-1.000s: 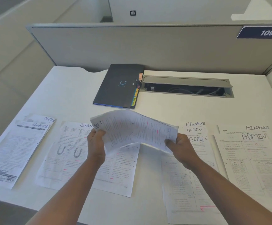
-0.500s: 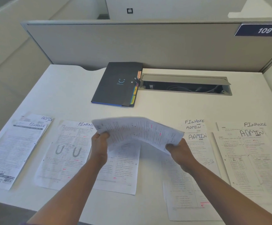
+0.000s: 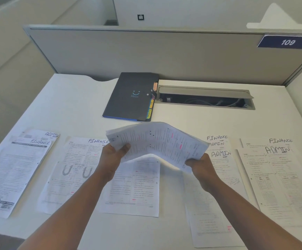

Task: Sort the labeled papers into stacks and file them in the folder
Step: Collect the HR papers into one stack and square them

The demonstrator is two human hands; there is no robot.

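We hold one sheaf of printed papers [image 3: 157,141] in the air over the desk [image 3: 74,105], bowed upward in the middle. Left hand [image 3: 113,156] grips its left end, thumb on top; right hand [image 3: 200,165] pinches its lower right corner. Below it we count five groups of papers flat on the desk: two at left [image 3: 18,170] [image 3: 70,168], one in the middle [image 3: 137,186], two at right [image 3: 217,186] [image 3: 276,174], with FINANCE or ADMIN handwritten on the tops we can see. One dark folder [image 3: 130,96] lies closed near the partition [image 3: 146,55], coloured tabs along its right edge. Bare desk runs between folder and papers. Beside the folder, one cable tray [image 3: 204,98] stands open with wires inside.
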